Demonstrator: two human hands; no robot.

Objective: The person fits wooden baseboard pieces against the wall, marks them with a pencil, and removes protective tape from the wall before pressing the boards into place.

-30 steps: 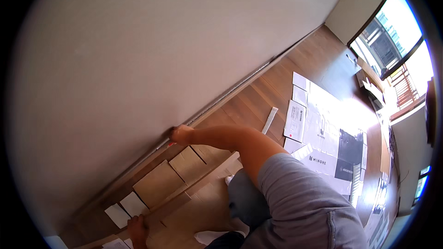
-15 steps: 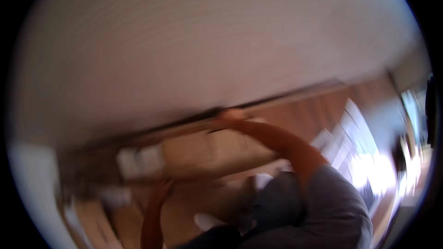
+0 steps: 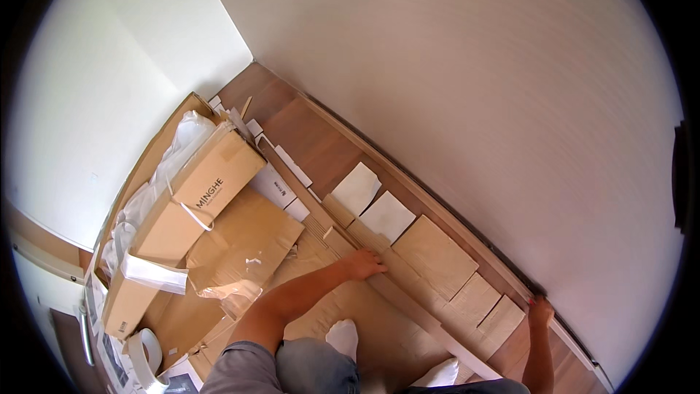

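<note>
Panel (image 3: 467, 117), large and pale, stands on edge along the floor with its lower edge at the dark groove. My right hand (image 3: 540, 312) has slid off its earlier spot and now sits at that lower edge near the right end; fingers curl against it, but I cannot tell whether they clamp. My left hand (image 3: 362, 263), a second ago low and away from the panel, now presses flat and unclenched on the long wooden rail (image 3: 408, 299) just in front of it. View has swung left: cardboard box (image 3: 219, 179) now visible beyond the rail. Judgement: panel steadied, rail being held in line.
</note>
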